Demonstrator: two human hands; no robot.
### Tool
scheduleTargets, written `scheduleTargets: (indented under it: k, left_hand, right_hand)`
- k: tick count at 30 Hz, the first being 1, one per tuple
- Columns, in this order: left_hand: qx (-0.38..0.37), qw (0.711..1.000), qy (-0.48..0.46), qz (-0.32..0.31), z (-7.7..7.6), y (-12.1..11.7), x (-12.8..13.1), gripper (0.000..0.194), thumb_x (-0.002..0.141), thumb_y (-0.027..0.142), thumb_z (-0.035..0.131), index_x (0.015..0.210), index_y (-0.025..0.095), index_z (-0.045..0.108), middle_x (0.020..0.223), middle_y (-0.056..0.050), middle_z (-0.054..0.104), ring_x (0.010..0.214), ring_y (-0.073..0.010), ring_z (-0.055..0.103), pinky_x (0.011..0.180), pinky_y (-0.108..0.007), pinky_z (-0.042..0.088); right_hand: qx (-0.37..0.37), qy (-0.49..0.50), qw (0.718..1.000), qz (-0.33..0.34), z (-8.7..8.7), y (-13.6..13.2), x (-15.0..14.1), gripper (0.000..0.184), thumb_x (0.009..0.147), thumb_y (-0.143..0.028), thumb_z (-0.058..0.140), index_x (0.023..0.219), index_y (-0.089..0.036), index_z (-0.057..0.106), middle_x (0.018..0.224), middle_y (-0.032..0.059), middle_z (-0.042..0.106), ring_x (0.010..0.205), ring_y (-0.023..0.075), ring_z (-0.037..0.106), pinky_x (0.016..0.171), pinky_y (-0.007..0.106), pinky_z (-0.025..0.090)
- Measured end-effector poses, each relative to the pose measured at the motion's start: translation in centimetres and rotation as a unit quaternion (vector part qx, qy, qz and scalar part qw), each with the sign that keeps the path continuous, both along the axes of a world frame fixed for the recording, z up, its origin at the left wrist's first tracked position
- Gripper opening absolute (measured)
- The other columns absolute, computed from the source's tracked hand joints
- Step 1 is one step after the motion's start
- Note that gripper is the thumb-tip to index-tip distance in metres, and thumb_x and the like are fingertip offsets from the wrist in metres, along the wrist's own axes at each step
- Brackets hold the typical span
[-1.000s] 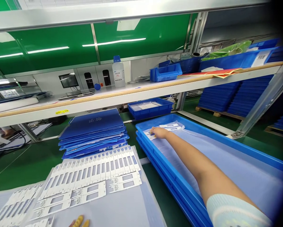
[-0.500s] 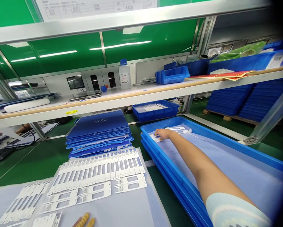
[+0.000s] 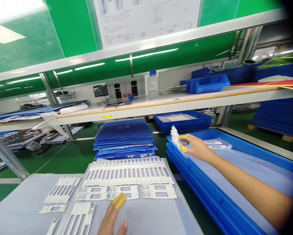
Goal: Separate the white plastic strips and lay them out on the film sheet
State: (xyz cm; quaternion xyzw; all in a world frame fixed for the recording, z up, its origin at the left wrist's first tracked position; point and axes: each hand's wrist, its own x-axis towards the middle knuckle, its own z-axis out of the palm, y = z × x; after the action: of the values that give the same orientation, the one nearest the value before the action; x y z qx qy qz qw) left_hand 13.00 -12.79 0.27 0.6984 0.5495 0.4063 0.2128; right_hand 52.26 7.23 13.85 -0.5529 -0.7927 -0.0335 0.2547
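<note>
My right hand [image 3: 196, 147] is raised over the near-left corner of the big blue tray [image 3: 210, 202] and pinches a small stack of white flat parts [image 3: 176, 138], with yellow finger cots on thumb and forefinger. A few more white parts [image 3: 216, 144] lie on the tray's liner behind it. My left hand [image 3: 113, 217] comes in at the bottom edge with its fingers spread, one wearing a yellow cot, just below the rows of white slotted parts [image 3: 128, 171] laid out on the grey sheet [image 3: 21, 212].
A pile of blue sheets [image 3: 124, 137] sits behind the laid-out parts. A smaller blue tray [image 3: 184, 120] stands under the shelf [image 3: 161, 104], which carries a white bottle [image 3: 153, 84] and a blue bin [image 3: 206, 84]. Stacked blue trays [image 3: 281, 114] stand at far right.
My right hand has lifted off the tray liner with a stack of white parts and drawn back toward the tray's left corner. The view has swung left and up; my left hand shows more.
</note>
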Motion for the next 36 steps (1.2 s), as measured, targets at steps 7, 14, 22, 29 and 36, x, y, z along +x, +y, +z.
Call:
scheduleTargets:
  k: [7,14,22,29,36]
  left_hand:
    - [-0.039,0.900,-0.430,-0.054,7.9,1.0,5.8,0.060,0.084,0.037,0.063,0.139,0.021,0.045,0.144,-0.012,0.046,0.136,-0.0261,0.038,0.112,-0.033,0.030]
    - [-0.048,0.736,-0.671,0.070,8.0,0.1,3.6,0.026,0.079,0.030,0.069,0.102,0.018,0.066,0.105,-0.007,0.069,0.119,-0.0245,0.056,0.102,-0.033,0.041]
    - [-0.186,0.711,-0.673,-0.085,10.5,-3.6,-2.2,0.045,0.082,0.014,0.057,0.127,0.015,0.056,0.126,-0.015,0.061,0.119,-0.0339,0.056,0.101,-0.052,0.042]
    - [-0.248,0.705,-0.648,-0.146,11.4,-4.9,-3.9,0.056,0.085,0.008,0.050,0.140,0.016,0.042,0.134,-0.017,0.055,0.125,-0.0350,0.049,0.104,-0.055,0.039]
    - [-0.295,0.693,-0.634,-0.176,12.6,-5.8,-4.0,0.060,0.083,0.006,0.050,0.141,0.018,0.040,0.137,-0.014,0.053,0.126,-0.0344,0.048,0.104,-0.055,0.040]
  right_hand:
    - [-0.094,0.062,0.970,0.215,0.7,-10.6,-20.0,0.022,0.071,-0.024,0.060,0.092,-0.019,0.064,0.090,0.0061,0.066,0.085,0.0232,0.057,0.082,0.038,0.039]
    - [-0.106,0.062,0.967,0.225,-2.2,-15.4,-26.5,0.021,0.076,-0.021,0.055,0.095,-0.019,0.066,0.090,0.0093,0.066,0.087,0.0265,0.057,0.081,0.041,0.041]
    - [-0.132,0.359,0.883,0.272,-5.4,-19.1,-23.8,0.030,0.087,-0.033,0.054,0.116,-0.024,0.059,0.077,0.0012,0.059,0.065,0.0155,0.052,0.062,0.029,0.046]
    - [-0.322,0.480,0.748,0.326,-6.0,-21.3,-24.9,0.052,0.086,-0.038,0.063,0.133,-0.023,0.048,0.066,-0.0040,0.047,0.056,0.0103,0.045,0.053,0.023,0.041]
    - [-0.335,0.504,0.727,0.325,-5.7,-22.2,-23.8,0.052,0.082,-0.036,0.070,0.131,-0.028,0.055,0.074,-0.0003,0.055,0.064,0.0127,0.052,0.060,0.026,0.048]
